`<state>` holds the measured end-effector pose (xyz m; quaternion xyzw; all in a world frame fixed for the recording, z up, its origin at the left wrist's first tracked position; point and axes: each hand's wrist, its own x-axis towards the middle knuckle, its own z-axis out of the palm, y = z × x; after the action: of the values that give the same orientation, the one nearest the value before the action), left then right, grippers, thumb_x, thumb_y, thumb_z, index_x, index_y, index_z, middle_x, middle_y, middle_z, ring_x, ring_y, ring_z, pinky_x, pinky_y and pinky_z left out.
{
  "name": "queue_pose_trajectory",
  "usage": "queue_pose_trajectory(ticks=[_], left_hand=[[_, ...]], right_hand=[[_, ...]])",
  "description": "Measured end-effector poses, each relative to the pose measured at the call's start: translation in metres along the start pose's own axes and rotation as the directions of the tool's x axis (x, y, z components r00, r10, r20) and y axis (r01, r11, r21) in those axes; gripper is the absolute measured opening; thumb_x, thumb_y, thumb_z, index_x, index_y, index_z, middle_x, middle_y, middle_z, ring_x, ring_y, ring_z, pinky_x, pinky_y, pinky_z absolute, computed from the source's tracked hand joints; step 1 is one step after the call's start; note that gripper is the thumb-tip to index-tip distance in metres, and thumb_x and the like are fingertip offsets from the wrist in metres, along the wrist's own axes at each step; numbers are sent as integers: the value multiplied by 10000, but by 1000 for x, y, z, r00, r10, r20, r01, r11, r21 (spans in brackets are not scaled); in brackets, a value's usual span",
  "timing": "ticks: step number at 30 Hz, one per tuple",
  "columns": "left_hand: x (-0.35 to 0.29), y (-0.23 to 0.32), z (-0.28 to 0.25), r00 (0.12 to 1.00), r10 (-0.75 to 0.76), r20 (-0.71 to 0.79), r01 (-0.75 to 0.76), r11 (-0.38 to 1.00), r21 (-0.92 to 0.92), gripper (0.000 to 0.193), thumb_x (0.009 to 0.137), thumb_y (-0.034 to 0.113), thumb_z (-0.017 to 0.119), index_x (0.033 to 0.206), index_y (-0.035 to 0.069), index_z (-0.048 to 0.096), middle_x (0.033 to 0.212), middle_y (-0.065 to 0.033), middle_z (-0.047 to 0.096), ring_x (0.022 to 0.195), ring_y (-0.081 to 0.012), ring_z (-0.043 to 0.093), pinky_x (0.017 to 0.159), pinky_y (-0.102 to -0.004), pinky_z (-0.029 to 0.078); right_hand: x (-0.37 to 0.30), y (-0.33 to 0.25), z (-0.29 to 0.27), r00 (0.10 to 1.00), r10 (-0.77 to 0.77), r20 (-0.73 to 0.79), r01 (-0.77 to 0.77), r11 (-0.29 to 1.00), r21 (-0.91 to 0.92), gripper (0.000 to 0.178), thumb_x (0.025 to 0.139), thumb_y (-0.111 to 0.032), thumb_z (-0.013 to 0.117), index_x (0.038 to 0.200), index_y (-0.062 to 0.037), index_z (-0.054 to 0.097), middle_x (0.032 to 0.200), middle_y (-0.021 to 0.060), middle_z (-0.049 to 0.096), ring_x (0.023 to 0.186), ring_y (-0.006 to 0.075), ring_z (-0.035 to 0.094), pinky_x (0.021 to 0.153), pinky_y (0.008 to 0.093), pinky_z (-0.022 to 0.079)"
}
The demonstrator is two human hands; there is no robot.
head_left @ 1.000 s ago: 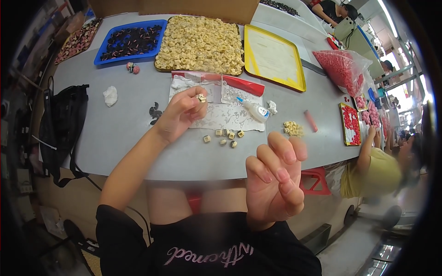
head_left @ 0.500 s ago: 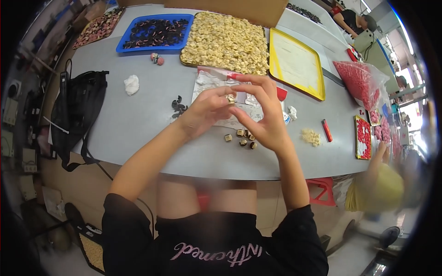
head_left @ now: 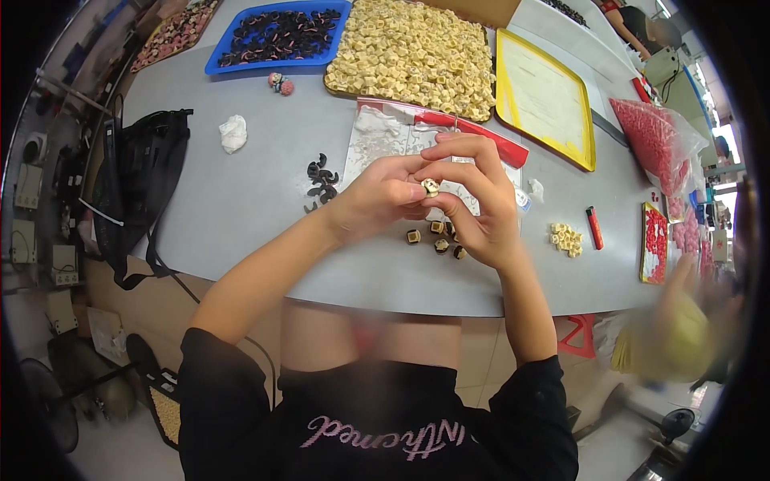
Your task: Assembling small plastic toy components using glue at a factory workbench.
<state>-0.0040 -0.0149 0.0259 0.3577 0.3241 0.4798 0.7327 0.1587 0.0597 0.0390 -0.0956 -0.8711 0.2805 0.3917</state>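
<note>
My left hand [head_left: 377,196] pinches a small cream-and-black piece [head_left: 431,187] between its thumb and fingers. The thumb and fingers of my right hand [head_left: 485,204] close on the same piece from the other side. Both hands are raised over a white sheet with a red edge [head_left: 377,128], which they partly cover. Just below the fingers lie several small cream-and-black cube-like pieces [head_left: 441,245], some hidden behind my right hand. Left of my left hand is a scatter of black curved pieces [head_left: 322,192]. A small heap of cream pieces [head_left: 565,239] lies right of my right wrist.
At the back stand a blue tray [head_left: 210,67] of black and pink pieces, a heaped mass of cream pieces [head_left: 409,56] and a yellow-rimmed tray [head_left: 545,96]. A black bag [head_left: 144,192] lies left, a red pen-like tool [head_left: 594,228] right, near a plastic bag of red pieces [head_left: 654,136].
My right thumb and fingers have closed in on the small piece. The view has shifted, so the table things appear slightly higher and farther right.
</note>
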Motion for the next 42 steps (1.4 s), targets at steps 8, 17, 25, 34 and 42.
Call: queue_pose_trajectory(ticks=[8,17,25,34,42], left_hand=[[4,-7,-10,998,17,63,-17,1000,-1,602,686,425,648,1111,26,495,897,-3,474,814,-84,485,787,-247,427],[3,-7,-8,996,77,34,-79,996,47,565,686,393,660,1073,14,502,915,-23,517,815,-83,510,769,-252,452],[6,-10,-11,941,327,-91,-293,917,269,216,778,96,612,956,40,504,627,91,351,580,1,332,549,-171,309],[7,-16,-4,563,821,-91,-387,359,849,301,655,10,678,908,80,532,543,55,333,481,-26,332,449,-203,276],[9,-15,-3,381,902,204,-448,-13,894,366,576,5,725,898,114,590,540,18,412,448,-106,388,415,-254,306]], right_hand=[[-3,-1,1,999,27,-40,-26,999,22,287,677,10,667,951,-65,630,1055,121,545,992,310,512,839,391,423],[-4,-3,3,1000,15,-26,-15,1000,27,311,668,27,670,959,-75,634,1056,125,545,966,308,517,825,387,432],[3,-3,-5,992,77,-101,-77,997,11,473,685,-34,733,1126,-43,562,1178,154,538,1069,311,524,893,384,431],[-2,5,-8,970,240,-29,-228,949,218,310,778,-90,658,1073,-29,585,1144,128,559,1100,272,514,936,369,390],[-4,3,-7,968,235,88,-251,917,311,236,781,-113,666,999,-35,618,1169,127,540,1130,274,492,954,374,372]])
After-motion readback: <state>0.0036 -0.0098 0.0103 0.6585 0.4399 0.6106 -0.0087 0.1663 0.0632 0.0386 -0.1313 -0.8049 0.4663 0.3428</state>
